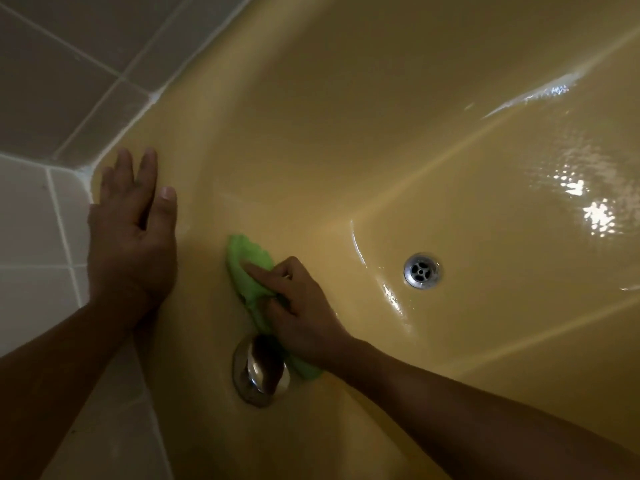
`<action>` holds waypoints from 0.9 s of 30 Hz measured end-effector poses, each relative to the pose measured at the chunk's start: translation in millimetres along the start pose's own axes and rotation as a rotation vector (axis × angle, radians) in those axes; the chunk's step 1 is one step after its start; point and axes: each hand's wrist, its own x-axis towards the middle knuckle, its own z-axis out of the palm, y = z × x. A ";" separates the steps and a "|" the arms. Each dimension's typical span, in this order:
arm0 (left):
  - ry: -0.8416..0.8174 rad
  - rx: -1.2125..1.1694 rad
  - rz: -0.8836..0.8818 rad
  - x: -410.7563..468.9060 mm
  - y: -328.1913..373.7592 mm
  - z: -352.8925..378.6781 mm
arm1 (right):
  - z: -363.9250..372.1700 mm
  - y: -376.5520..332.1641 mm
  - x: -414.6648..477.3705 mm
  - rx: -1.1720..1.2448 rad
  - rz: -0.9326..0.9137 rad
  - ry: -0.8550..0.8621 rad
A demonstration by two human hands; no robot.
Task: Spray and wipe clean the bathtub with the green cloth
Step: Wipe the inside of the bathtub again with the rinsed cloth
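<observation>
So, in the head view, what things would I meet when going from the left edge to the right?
Wall tiles → left hand → green cloth → drain.

No writing, label, brand, number or sign can be read anywhere in this view.
</observation>
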 end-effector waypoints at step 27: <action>-0.015 0.019 0.020 0.1 11.3 -1.2 | -15.4 -20.4 91.2 -0.323 -0.272 0.086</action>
